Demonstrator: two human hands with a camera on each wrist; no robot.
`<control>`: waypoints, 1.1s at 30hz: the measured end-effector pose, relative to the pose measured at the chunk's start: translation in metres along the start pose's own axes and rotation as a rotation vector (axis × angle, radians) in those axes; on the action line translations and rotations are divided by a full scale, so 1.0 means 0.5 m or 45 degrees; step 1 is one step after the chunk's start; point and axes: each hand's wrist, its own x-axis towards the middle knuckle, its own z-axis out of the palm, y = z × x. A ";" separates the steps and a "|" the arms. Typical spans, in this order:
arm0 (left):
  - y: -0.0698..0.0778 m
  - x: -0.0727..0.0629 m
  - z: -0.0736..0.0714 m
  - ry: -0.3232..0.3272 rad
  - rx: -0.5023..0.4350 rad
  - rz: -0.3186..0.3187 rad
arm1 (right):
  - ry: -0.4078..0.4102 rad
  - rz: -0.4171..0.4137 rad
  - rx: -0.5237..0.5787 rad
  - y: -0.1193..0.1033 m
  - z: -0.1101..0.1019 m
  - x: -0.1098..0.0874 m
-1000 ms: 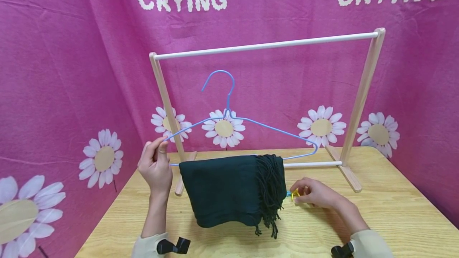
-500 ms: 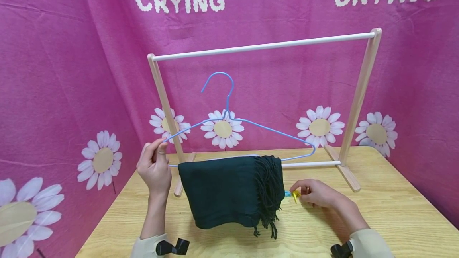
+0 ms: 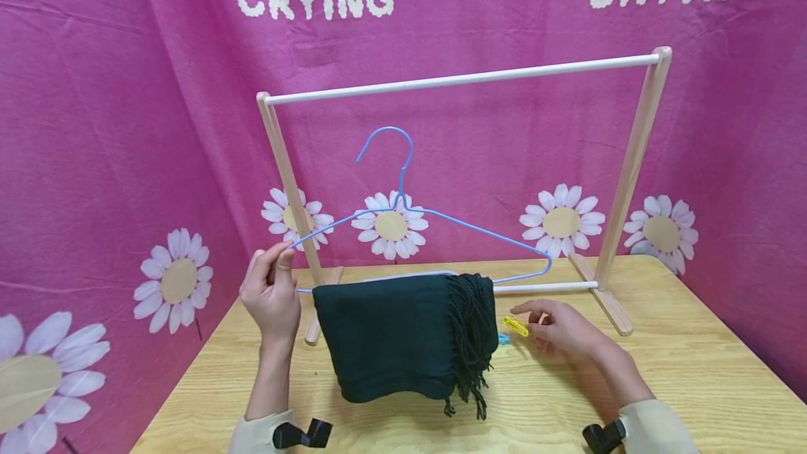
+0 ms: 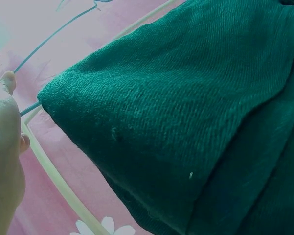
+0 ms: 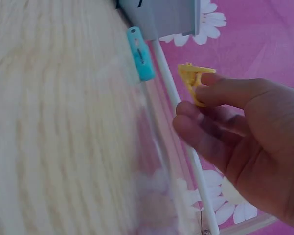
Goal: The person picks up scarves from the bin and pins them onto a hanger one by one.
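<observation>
My left hand (image 3: 272, 294) pinches the left arm of a blue wire hanger (image 3: 469, 224), held upright with its hook on top. Over the hanger's bottom bar hangs a folded dark green scarf (image 3: 387, 338), its fringe on the right; the left wrist view shows the scarf (image 4: 161, 107) close beside the hand (image 4: 2, 142). To the right of the scarf, my right hand (image 3: 564, 331) pinches a yellow clothespin (image 3: 516, 326) between thumb and fingers. A light-blue clothespin (image 5: 141, 55) lies on the table, partly hidden behind the fringe in the head view.
A wooden rack with a white top rail (image 3: 466, 80) stands on the table (image 3: 681, 370) behind the hanger; its lower white rail (image 3: 548, 288) runs near the hands. A grey box-like thing (image 5: 164, 19) shows beyond the blue clothespin. Pink flowered cloth (image 3: 479, 5) surrounds the table.
My right hand has raised the yellow clothespin a little, away from the blue one, and the clothespin has turned in the fingers. The left hand, hanger and scarf stay nearly still.
</observation>
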 end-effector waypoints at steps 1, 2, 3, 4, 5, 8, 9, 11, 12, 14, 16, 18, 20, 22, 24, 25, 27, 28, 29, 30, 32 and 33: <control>0.000 0.000 0.000 -0.001 0.001 -0.001 | 0.035 -0.005 0.013 -0.004 -0.001 0.001; 0.001 0.000 -0.001 -0.004 0.004 -0.003 | 0.071 -0.008 0.024 -0.008 -0.001 0.001; 0.001 0.000 -0.002 -0.006 0.004 -0.005 | 0.106 -0.003 0.031 -0.013 -0.002 0.001; 0.001 0.000 -0.002 -0.007 0.002 -0.007 | 0.134 -0.006 0.045 -0.016 -0.003 0.002; 0.001 0.001 -0.002 -0.009 -0.001 -0.008 | 0.164 -0.004 0.052 -0.019 -0.005 0.002; 0.001 0.000 -0.002 -0.016 -0.015 -0.013 | 0.229 -0.011 0.055 -0.025 -0.008 0.002; 0.001 0.000 -0.002 -0.018 -0.018 -0.014 | 0.244 -0.012 0.056 -0.026 -0.009 0.003; 0.001 -0.001 -0.002 -0.024 -0.017 -0.014 | 0.268 -0.021 0.066 -0.027 -0.009 0.003; 0.001 -0.001 -0.002 -0.027 -0.015 -0.014 | 0.276 -0.028 0.070 -0.027 -0.009 0.004; 0.001 -0.001 -0.002 -0.031 -0.011 -0.013 | 0.282 -0.038 0.078 -0.028 -0.009 0.004; 0.001 -0.001 -0.003 -0.034 -0.004 -0.011 | 0.274 -0.054 0.070 -0.029 -0.009 0.005; 0.001 -0.001 -0.003 -0.037 0.002 -0.009 | 0.260 -0.057 0.070 -0.030 -0.009 0.006; 0.001 -0.001 -0.002 -0.039 0.006 -0.007 | 0.241 -0.054 0.071 -0.031 -0.008 0.007; 0.002 -0.001 -0.002 -0.041 0.006 -0.005 | 0.217 -0.046 0.070 -0.031 -0.008 0.007; 0.002 -0.001 -0.001 -0.040 0.003 -0.003 | 0.194 -0.042 0.076 -0.031 -0.007 0.007; 0.002 -0.001 -0.001 -0.039 0.002 -0.002 | 0.187 -0.039 0.073 -0.030 -0.006 0.007; 0.002 -0.001 0.000 -0.039 0.000 0.000 | 0.177 -0.030 0.073 -0.028 -0.004 0.007; 0.003 -0.001 0.000 -0.041 0.003 0.001 | 0.173 -0.026 0.074 -0.028 -0.004 0.007; 0.003 0.000 0.000 -0.041 0.005 0.002 | 0.174 -0.013 0.077 -0.028 -0.003 0.006; 0.003 0.000 0.000 -0.042 0.005 0.003 | 0.179 0.002 0.078 -0.027 -0.002 0.006; 0.003 0.000 0.000 -0.043 0.006 0.005 | 0.186 0.022 0.085 -0.027 -0.001 0.006; 0.003 0.000 0.000 -0.043 0.004 0.007 | 0.190 0.027 0.090 -0.027 -0.001 0.006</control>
